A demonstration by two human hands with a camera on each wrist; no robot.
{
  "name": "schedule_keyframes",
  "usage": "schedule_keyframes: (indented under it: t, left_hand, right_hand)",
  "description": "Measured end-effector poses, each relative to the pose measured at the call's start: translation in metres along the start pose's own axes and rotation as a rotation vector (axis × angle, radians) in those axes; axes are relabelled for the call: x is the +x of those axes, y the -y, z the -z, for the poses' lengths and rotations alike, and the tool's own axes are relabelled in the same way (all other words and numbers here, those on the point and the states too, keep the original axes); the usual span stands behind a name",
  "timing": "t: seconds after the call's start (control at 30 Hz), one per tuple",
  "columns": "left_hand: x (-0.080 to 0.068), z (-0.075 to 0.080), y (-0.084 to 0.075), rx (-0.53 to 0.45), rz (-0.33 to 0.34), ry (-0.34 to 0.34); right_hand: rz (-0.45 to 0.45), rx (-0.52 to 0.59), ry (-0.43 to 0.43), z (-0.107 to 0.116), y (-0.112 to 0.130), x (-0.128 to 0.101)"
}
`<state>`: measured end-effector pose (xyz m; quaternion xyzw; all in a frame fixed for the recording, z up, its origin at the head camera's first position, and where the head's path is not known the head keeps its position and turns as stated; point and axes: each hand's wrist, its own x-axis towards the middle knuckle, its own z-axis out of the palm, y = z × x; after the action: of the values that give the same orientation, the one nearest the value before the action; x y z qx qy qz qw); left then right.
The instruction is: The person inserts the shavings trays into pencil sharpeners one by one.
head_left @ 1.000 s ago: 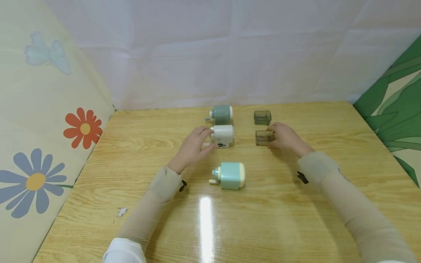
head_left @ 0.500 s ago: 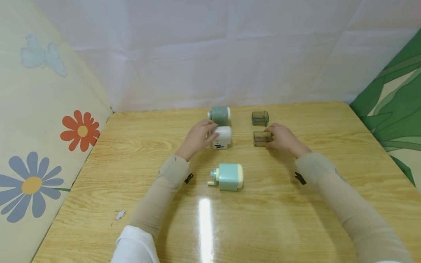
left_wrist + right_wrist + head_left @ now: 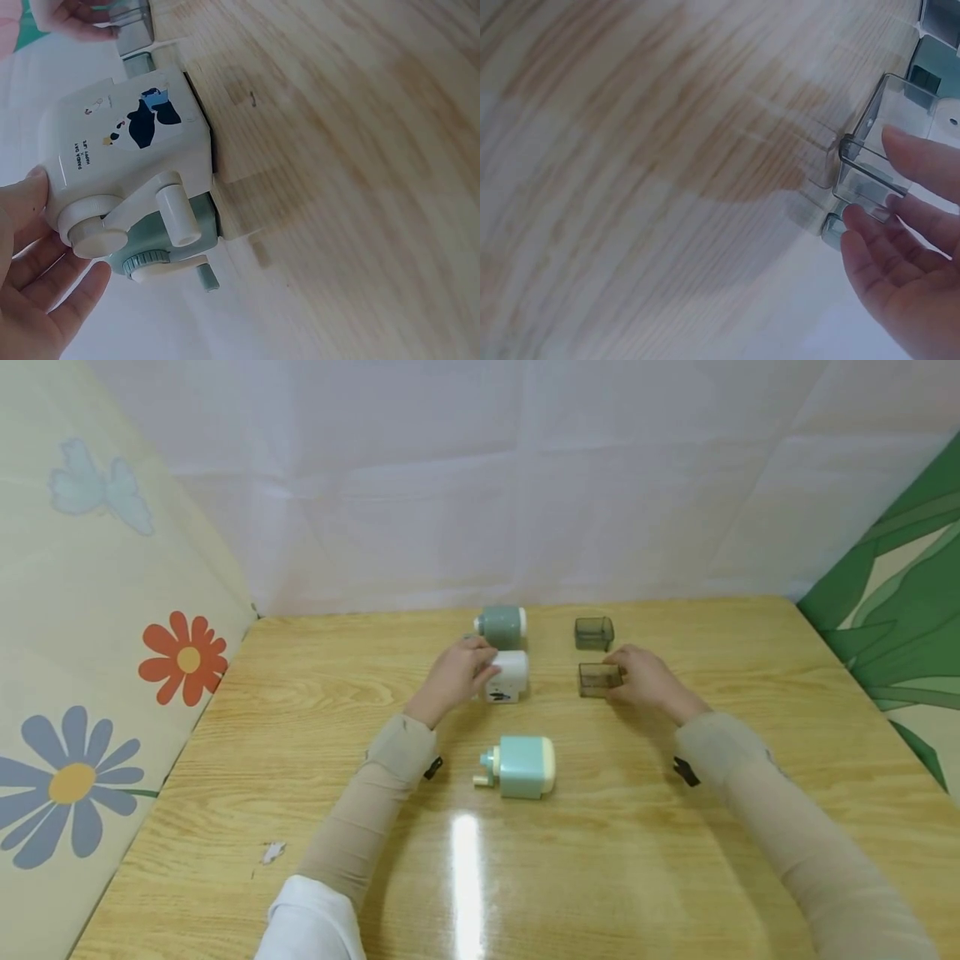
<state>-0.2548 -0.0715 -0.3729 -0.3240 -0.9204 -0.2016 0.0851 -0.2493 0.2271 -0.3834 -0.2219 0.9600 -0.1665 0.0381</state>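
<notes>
Left hand grips the white sharpener at its crank end; right hand pinches a smoky clear drawer. Wood-grain tabletop under both: pale chipped patch left of the left sleeve, glare streak between forearms. Dark green sharpener just beyond left hand, second drawer beyond right, light teal sharpener nearer the person, between forearms. White cloth past the hands; flower panel to their left, leaf panel right.
</notes>
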Motion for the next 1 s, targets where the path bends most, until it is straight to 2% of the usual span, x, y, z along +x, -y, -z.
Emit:
schedule_keyframes:
  t: [0.67,1.0]
  left_hand:
    - [0.0,0.002,-0.001,-0.026,0.008,0.004]
    - [0.0,0.002,-0.001,-0.023,-0.017,-0.003]
  right_hand:
    - [-0.005,0.027,0.0,-0.004,0.009,0.005]
    - [0.012,0.034,0.002,-0.008,0.015,0.011]
